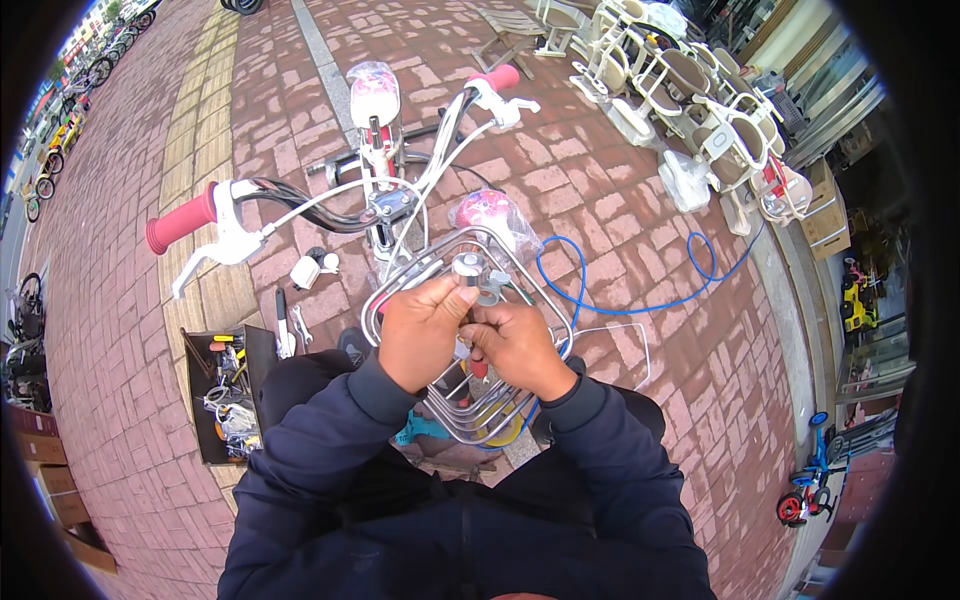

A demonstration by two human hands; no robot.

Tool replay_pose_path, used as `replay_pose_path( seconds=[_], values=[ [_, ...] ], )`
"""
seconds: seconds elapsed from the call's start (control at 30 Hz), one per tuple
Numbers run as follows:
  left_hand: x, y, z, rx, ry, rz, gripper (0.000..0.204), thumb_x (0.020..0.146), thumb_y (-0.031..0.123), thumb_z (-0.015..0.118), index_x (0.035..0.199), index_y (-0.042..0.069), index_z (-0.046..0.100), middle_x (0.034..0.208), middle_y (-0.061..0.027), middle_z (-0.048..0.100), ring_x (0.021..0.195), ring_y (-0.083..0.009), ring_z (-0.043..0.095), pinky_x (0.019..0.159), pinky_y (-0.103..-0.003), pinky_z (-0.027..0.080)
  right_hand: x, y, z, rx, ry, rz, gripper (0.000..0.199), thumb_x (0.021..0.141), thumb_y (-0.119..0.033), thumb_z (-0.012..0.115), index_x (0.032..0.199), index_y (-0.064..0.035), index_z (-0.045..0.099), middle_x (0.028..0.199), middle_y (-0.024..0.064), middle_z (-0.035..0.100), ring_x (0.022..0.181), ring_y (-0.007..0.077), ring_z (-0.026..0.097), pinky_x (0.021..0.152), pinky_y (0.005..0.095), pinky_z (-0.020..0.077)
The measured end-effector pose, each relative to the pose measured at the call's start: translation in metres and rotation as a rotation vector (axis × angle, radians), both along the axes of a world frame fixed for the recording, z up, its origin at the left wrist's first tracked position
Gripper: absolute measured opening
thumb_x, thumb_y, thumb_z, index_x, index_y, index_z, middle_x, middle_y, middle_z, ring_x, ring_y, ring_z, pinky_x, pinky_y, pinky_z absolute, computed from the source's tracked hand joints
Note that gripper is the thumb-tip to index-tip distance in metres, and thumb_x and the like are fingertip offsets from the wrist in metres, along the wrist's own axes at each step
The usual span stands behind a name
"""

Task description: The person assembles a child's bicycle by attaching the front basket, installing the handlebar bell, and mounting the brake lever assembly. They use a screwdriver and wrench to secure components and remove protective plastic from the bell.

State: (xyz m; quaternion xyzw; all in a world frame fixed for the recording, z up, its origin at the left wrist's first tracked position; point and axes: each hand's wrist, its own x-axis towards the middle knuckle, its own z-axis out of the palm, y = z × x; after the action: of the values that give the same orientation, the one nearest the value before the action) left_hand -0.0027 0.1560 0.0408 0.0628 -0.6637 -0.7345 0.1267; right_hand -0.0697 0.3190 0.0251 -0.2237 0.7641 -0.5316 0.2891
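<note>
My left hand [425, 325] is closed, its thumb and fingers pinching a small round silver metal part [467, 265] that looks like a bicycle bell. Pressed up against it, my right hand [520, 345] is closed too, its fingertips at the part's lower side. What those fingers grip is mostly hidden. A small red piece [479, 368] shows just below them. Both hands are over a silver wire bicycle basket [480, 425] between my knees. Just beyond stands a bicycle's handlebar [320, 212] with a pink left grip [182, 218], white brake levers and white cables.
An open toolbox [195, 400] with several tools lies at my left, beside a wrench [301, 325]. A blue hose [650, 308] curls over the brick paving. A plastic-wrapped pink seat [375, 95] stands ahead. Several child seats [690, 85] are piled at the far right.
</note>
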Motion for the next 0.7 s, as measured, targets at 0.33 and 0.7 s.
replay_pose_path(
  seconds=[0.33,0.7],
  values=[
    [-0.0004,0.0000,-0.0037,0.031,-0.041,0.006,0.019,0.107,0.012,0.065,0.107,-0.007,0.072,0.084,-0.0016,0.068,0.076,-0.0049,0.056,0.066,-0.026,0.049,0.0021,-0.0017,0.0009,0.010,-0.026,0.019,0.010,0.098,-0.007,0.071,0.095,0.0024,0.071,0.070,0.0061,0.071,0.061,0.0127,0.070,0.058,0.0282,0.0522],
    [0.0000,-0.0006,-0.0003,-0.113,-0.053,0.112,0.019,0.105,0.014,0.068,0.103,-0.004,0.072,0.079,-0.0007,0.066,0.075,-0.0048,0.055,0.064,-0.027,0.048,0.0088,-0.0053,0.0008,0.002,0.084,-0.036,0.017,0.098,-0.012,0.074,0.104,0.0038,0.073,0.071,0.0073,0.070,0.060,0.0106,0.066,0.056,0.0283,0.0513]
  ],
)
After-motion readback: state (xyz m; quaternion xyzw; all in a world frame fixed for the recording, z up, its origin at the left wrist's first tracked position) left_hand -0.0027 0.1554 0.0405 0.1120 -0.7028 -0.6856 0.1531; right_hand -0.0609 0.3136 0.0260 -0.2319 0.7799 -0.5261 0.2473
